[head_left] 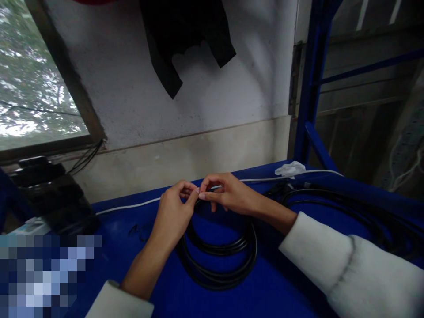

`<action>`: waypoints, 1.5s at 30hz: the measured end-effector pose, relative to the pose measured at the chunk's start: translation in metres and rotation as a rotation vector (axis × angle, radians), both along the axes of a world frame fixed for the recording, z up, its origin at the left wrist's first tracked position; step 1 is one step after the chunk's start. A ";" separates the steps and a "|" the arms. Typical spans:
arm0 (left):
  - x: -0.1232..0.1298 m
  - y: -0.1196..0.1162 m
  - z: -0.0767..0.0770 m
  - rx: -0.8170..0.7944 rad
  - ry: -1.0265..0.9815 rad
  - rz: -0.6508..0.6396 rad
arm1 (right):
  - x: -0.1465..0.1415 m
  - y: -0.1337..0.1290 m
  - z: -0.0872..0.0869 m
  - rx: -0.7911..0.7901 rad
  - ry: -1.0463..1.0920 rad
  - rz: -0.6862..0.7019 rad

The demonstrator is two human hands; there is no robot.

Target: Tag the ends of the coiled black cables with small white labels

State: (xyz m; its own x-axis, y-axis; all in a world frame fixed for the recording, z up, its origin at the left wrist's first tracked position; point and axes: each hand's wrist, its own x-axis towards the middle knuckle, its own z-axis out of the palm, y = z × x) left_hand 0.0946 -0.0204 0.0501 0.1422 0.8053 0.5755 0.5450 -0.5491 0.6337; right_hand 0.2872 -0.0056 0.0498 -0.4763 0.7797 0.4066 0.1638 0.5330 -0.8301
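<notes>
A coil of black cable (218, 282) lies on the blue tabletop (265, 291), in the middle of the view. Over its far edge, my left hand (175, 207) and my right hand (228, 194) meet at their fingertips. Thumb and index finger are pinched together on each hand. Whatever lies between the fingertips is too small to make out. The hands cover the far part of the coil.
Another bundle of black cable (351, 207) lies at the right. A white cable (129, 206) runs along the back, near crumpled white paper (290, 169). Black objects (56, 198) stand at the left. Dark clothing (192, 31) hangs on the wall; a blue post (309, 88) rises at the right.
</notes>
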 end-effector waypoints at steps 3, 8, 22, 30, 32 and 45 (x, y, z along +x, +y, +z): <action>0.000 -0.001 0.000 0.013 0.012 0.002 | 0.000 0.000 0.000 0.001 -0.007 -0.003; 0.002 -0.002 0.000 0.013 0.014 -0.005 | 0.000 0.000 -0.001 -0.002 -0.010 -0.009; 0.004 -0.011 0.004 0.013 0.076 -0.026 | 0.001 0.001 -0.003 0.000 -0.018 -0.026; 0.005 -0.013 0.005 0.019 0.082 -0.032 | -0.001 -0.002 0.001 0.000 -0.023 -0.059; 0.005 -0.013 0.005 0.020 0.085 -0.039 | -0.001 -0.002 0.001 0.000 -0.020 -0.064; 0.004 -0.005 -0.002 0.044 0.077 -0.043 | 0.001 0.004 -0.004 0.004 -0.015 -0.107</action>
